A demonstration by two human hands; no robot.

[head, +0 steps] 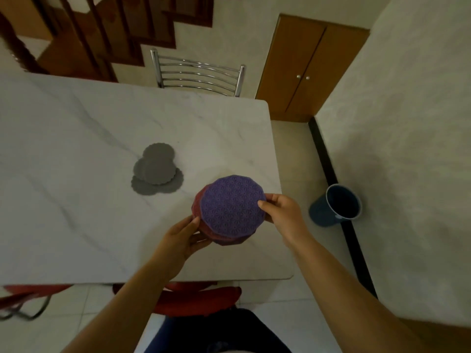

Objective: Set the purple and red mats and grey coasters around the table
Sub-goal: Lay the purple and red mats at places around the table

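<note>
A loose pile of grey coasters lay on the marble table, beyond and left of the left hand. The stack of mats, purple mat uppermost over red mats, was gripped at opposite edges between the left hand and right hand. The mats were judged light, flexible and perforated; an edge pinch was advised.
</note>
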